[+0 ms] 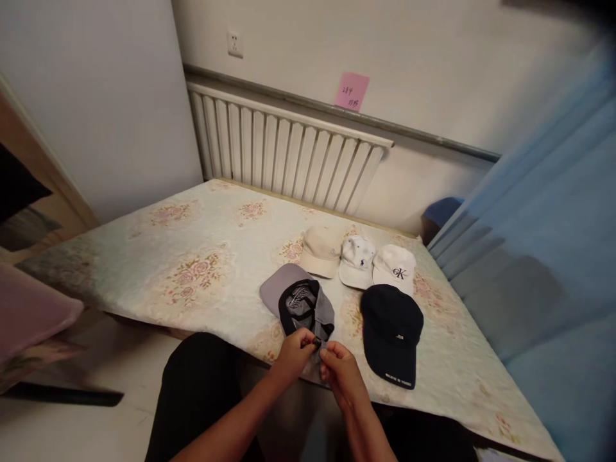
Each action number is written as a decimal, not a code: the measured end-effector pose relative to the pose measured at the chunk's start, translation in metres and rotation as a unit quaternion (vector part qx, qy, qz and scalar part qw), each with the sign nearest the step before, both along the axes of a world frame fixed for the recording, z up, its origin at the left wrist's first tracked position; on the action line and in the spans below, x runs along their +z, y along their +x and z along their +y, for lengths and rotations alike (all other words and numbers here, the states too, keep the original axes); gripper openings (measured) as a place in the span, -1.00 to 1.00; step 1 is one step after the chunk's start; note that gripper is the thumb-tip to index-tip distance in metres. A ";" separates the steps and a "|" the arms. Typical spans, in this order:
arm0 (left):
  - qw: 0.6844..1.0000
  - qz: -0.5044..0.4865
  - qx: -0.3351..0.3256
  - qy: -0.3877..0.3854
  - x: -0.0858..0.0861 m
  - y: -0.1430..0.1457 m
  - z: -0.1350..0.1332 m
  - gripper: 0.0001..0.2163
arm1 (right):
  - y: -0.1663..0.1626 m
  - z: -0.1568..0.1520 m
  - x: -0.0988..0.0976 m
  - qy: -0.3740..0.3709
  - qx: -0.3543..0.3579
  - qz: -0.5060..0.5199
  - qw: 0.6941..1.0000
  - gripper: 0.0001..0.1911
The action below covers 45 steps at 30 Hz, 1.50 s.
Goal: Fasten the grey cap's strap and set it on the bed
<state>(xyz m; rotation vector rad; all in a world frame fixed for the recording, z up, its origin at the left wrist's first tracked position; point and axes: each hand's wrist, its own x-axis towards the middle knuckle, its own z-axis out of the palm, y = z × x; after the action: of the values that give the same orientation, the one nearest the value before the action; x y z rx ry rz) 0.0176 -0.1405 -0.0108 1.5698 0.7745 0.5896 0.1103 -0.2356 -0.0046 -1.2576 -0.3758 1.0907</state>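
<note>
A grey baseball cap (285, 283) lies upside down at the near edge of the bed, its dark inner band and lining showing and its brim pointing away to the left. My left hand (296, 353) pinches the cap's back strap near a small dark buckle. Close beside it, my right hand (341, 369) has thumb and fingertips closed on the strap's end. Right of them rests a navy cap (392, 321), brim toward me. Behind sit a beige cap (321, 249), a white cap with a small dark emblem (357, 256) and a white CK cap (394, 263).
The caps lie on a mattress with a pale floral cover (192, 224). A white radiator (283, 147) runs along the wall behind it. Blue curtain (539, 269) hangs at the right. A pink cloth-covered seat (36, 314) stands at the left, and my dark-clothed knee (197, 391) is below.
</note>
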 end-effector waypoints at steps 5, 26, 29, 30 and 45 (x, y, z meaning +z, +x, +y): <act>1.000 -0.003 0.003 -0.019 0.002 0.001 0.000 -0.89 | 0.002 0.003 0.001 0.012 -0.015 0.000 1.000 -0.71; 0.997 -0.064 0.027 -0.042 0.007 -0.003 -0.002 -0.96 | -0.010 -0.002 -0.001 -0.008 0.078 -0.027 0.997 -0.83; 0.996 -0.072 0.023 -0.056 0.005 -0.003 -0.002 -0.96 | -0.011 -0.003 0.000 -0.004 0.093 -0.002 0.996 -0.80; 0.995 -0.076 0.022 -0.060 0.004 -0.003 -0.001 -0.96 | -0.011 -0.003 0.000 -0.003 0.093 0.005 0.996 -0.79; 0.988 -0.125 0.016 -0.093 0.003 -0.007 0.002 -0.85 | -0.011 -0.003 -0.002 0.002 0.072 0.043 0.996 -0.72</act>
<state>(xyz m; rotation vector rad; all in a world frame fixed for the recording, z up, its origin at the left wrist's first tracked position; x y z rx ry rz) 0.0108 -0.1387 -0.0073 1.2843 0.6461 0.7028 0.0990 -0.2389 -0.0064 -1.1902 -0.4068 1.2618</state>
